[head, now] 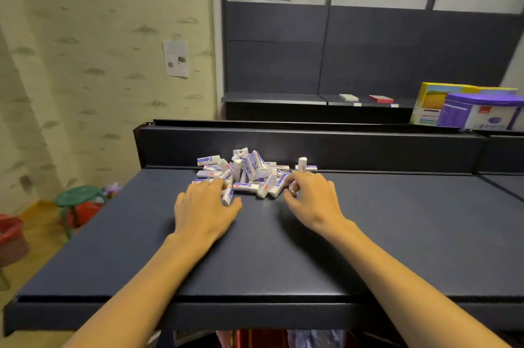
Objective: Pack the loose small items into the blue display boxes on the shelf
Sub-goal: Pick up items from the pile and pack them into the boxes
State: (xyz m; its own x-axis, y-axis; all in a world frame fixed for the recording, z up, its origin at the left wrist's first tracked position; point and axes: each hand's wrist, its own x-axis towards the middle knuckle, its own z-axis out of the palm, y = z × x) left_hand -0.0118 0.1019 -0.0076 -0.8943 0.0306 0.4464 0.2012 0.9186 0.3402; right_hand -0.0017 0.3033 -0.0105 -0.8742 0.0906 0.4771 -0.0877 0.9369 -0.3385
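Erasers [249, 174], sleeved, light, stiff, slippery: pinch long sides as your left hand [204, 210] and right hand [313, 200] fingers do.

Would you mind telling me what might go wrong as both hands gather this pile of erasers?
1. The erasers lie criss-crossed; raking with the left hand and right hand may scatter some across the shelf.
2. One upright eraser could topple.
3. No blue display box is visible, so gathered erasers have nowhere to go.

White, blue-sleeved small items [249, 171] lie heaped against the back of the dark shelf [368, 220].
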